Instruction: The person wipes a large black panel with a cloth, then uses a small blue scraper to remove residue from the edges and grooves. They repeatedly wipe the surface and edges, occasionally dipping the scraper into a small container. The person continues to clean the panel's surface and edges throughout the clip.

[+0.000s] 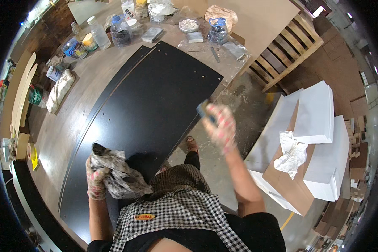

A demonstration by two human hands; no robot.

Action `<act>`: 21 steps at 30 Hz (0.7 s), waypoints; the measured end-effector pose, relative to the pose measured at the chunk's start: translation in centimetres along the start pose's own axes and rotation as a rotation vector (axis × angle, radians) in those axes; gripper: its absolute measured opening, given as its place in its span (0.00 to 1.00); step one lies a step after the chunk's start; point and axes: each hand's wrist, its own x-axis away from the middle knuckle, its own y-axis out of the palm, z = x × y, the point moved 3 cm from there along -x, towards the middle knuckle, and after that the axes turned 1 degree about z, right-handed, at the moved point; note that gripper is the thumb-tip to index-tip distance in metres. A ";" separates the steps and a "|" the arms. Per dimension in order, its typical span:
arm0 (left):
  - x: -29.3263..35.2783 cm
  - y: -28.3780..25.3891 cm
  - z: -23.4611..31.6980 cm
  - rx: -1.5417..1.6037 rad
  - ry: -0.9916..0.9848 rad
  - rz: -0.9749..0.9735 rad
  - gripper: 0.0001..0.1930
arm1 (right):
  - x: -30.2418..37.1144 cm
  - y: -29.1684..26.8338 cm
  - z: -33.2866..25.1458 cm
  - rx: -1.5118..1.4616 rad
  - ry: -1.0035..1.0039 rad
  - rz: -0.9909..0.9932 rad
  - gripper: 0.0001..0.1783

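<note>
A large black panel [155, 88] with a curved left edge and small holes near its corners lies in front of me, on the workbench. My left hand [97, 178], in a patterned work glove, is closed round a crumpled grey rag stained black [121, 174], above the near part of the panel. At the panel's right edge, my gloved right hand [221, 126] grips a small dark bluish block [205, 111]. Motion blurs this hand, and I cannot make out whether the block touches the edge.
Bottles and jars, such as a clear bottle [98, 33] and a blue-topped jug [217, 31], stand along the bench's far side. A white wrapped bundle [61, 91] lies at left. White panels [313, 113] and cardboard with a white cloth [290, 153] are stacked at right, near a wooden pallet [283, 52].
</note>
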 end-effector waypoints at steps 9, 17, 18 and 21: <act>-1.5 -6.6 -4.4 -0.023 0.192 0.179 0.24 | -2.7 -0.7 2.2 -0.132 0.236 0.087 0.23; -0.9 -6.8 -6.6 -0.354 0.308 0.396 0.25 | -0.3 1.3 4.4 -0.128 0.254 -0.062 0.25; -0.7 -6.6 -6.1 -0.487 0.318 0.424 0.25 | 1.7 0.6 0.9 -0.223 0.227 -0.111 0.26; -0.8 -5.5 -4.9 -0.250 0.270 0.248 0.18 | 5.5 -1.4 -8.3 -0.466 0.039 -0.202 0.28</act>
